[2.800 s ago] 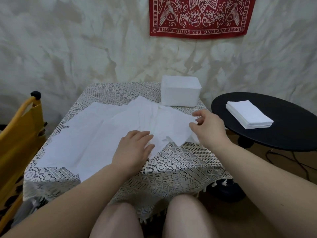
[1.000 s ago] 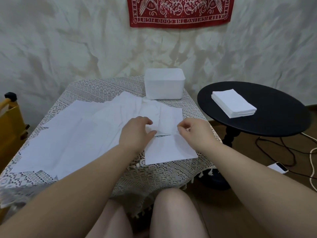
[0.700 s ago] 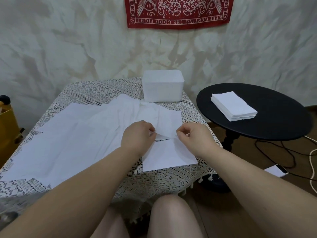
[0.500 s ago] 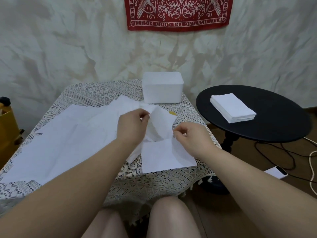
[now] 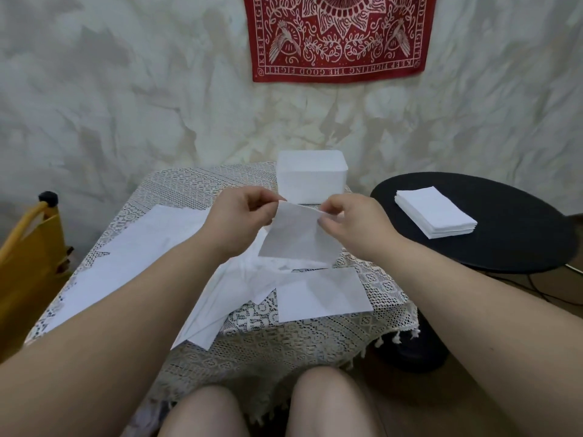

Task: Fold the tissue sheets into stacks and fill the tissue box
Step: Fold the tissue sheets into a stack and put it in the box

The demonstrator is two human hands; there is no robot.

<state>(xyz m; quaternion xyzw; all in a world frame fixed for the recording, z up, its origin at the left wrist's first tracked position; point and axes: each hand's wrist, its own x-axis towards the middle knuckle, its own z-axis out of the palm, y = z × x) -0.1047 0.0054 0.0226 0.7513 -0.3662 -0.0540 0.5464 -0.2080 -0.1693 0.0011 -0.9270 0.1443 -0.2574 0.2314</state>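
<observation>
Beneath your hands, the square worktop (image 5: 195,197) in its cream lace cloth carries a wide spread of loose white tissue sheets (image 5: 132,257), reaching away to the left of your left hand (image 5: 239,220). This spread is the main hazard: the thin white tissue sheet (image 5: 298,239) you hold hangs with its lower edge close over the pile, and any drag there could pull neighbouring sheets out of line or off the near edge.

Beyond your hands sits the white rectangular tissue box (image 5: 310,176), not yet filled from what can be seen. Right of your right hand (image 5: 353,222), well apart on a round black side table (image 5: 520,234), lies a neat stack of folded white tissues (image 5: 433,216).

Nearer you than the lifted sheet, a single flat white rectangle of tissue (image 5: 321,293) rests on the lace.

Both hands are nearly closed, thumb and fingertips pinching the sheet's top corners, left and right. The paper is light and limp; pull the corners unevenly and, in my judgement, it creases askew or tears.
</observation>
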